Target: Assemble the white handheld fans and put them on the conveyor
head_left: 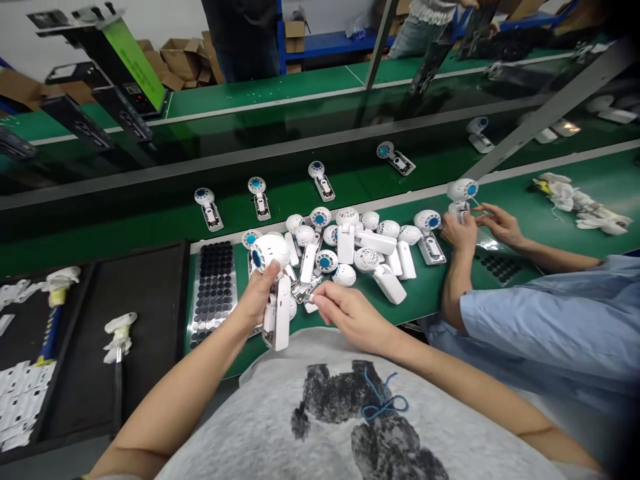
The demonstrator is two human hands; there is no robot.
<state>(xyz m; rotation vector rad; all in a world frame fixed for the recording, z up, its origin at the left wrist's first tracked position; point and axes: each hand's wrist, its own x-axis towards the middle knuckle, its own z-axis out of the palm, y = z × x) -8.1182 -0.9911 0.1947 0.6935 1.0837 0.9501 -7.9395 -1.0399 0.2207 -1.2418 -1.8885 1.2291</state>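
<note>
A white hand fan (276, 250) is held upright above the near edge of a green table (425, 287), close in front of the grey shirt (270, 380). It is grasped by the left hand (257, 293), with the thumb laid against the fan just below its round head; the blue vent is turned to the left, and inner parts are shown along the side of the handle. The right hand (350, 317) is held just beside it, thumb and forefinger brought together over the near edge of the heap — whether something small is pinched there cannot be told.

Behind both hands, a pile of similar fans (346, 243) is heaped on the table, some with blue vents exposed. To the left, a sheet of black discs (215, 287) is laid flat. Beyond that, a black tray (150, 333) is seen, in which a hammer with a blue handle (49, 330) and a hammer with a black handle (118, 380) are placed, both heads wrapped in white.

Beyond the pile, more fans (321, 183) are spaced out along a dark green belt (290, 187). To the right, another fan (463, 190) is held by a co-worker's hands (460, 232) — blue sleeves are worn.
</note>
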